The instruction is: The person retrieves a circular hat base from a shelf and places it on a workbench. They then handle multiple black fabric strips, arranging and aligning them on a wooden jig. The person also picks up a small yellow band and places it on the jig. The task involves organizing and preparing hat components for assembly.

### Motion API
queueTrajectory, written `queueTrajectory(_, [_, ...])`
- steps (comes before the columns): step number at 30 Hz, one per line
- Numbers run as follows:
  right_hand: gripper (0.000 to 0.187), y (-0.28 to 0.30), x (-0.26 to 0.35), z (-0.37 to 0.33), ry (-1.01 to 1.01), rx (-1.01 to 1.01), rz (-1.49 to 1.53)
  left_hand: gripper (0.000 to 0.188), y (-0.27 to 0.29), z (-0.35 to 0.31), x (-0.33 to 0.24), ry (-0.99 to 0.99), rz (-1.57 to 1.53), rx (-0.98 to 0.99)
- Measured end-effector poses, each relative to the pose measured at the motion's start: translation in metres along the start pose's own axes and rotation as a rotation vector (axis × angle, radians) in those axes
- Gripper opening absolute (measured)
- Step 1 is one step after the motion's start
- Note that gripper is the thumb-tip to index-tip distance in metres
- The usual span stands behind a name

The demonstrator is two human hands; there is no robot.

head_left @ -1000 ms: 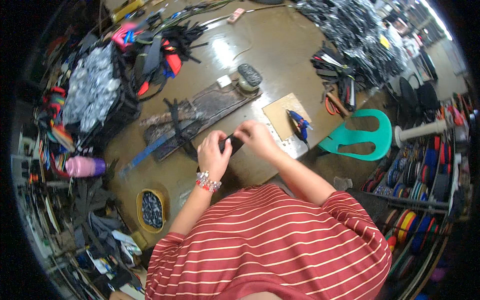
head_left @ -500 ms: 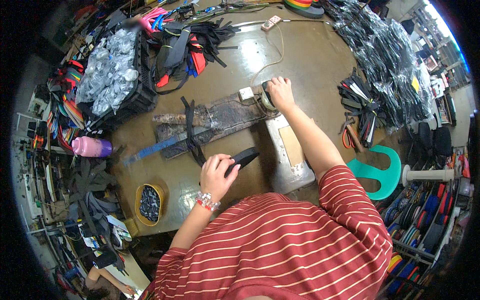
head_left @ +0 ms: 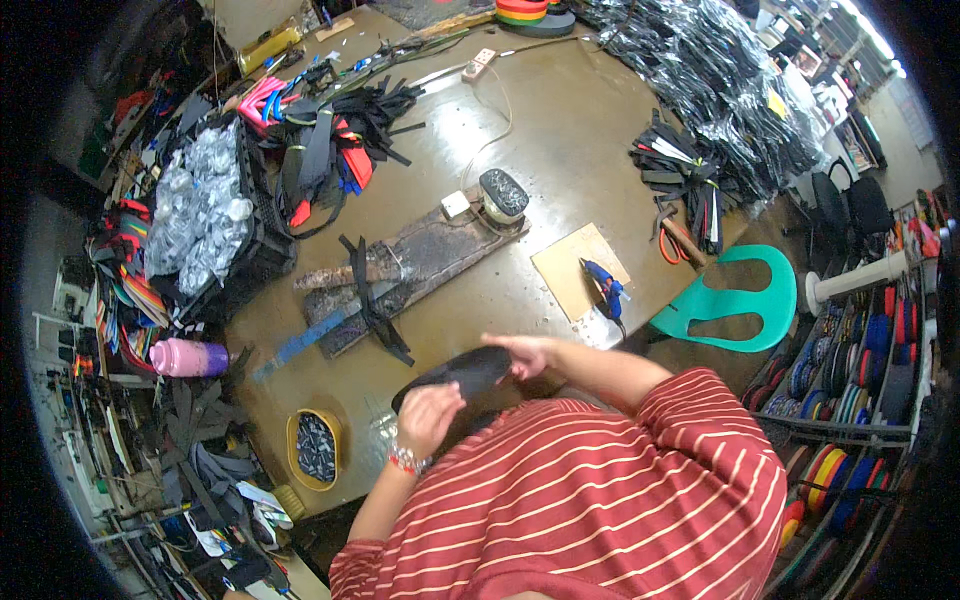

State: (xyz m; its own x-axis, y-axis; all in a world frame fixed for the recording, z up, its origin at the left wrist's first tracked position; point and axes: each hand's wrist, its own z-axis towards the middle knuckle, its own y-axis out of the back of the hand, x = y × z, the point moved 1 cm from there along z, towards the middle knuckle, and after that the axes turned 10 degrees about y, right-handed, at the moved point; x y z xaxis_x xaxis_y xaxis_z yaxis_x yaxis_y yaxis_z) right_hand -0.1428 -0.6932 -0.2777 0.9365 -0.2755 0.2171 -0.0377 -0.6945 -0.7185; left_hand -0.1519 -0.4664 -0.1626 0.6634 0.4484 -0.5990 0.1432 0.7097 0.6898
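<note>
We see a broad brown worktop (head_left: 570, 110), its glossy surface catching a glare toward the upper middle. At right stands a green plastic chair (head_left: 778, 305), with shelving (head_left: 830, 424) below it packed with coloured rolls (head_left: 826, 470). A strip light (head_left: 872, 32) shines at upper right (the lens bends it), while dark chairs (head_left: 866, 205) sit lower, and we find cluttered racking (head_left: 62, 321) far left.

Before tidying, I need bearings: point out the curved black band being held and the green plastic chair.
Curved black band (head_left: 468, 370), head view: its broad middle.
Green plastic chair (head_left: 732, 302), head view: its middle bar.
</note>
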Motion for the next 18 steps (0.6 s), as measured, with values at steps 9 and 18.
queueTrajectory(9, [0.021,-0.029,0.076,-0.127,0.712,-0.358,-0.470,0.013,0.001,0.023,-0.045,0.278,-0.366,-0.079])
queueTrajectory(18, [0.061,0.060,0.186,-0.207,1.456,-0.845,-0.071,0.022,-0.182,0.181,-0.037,0.406,-0.560,0.022])
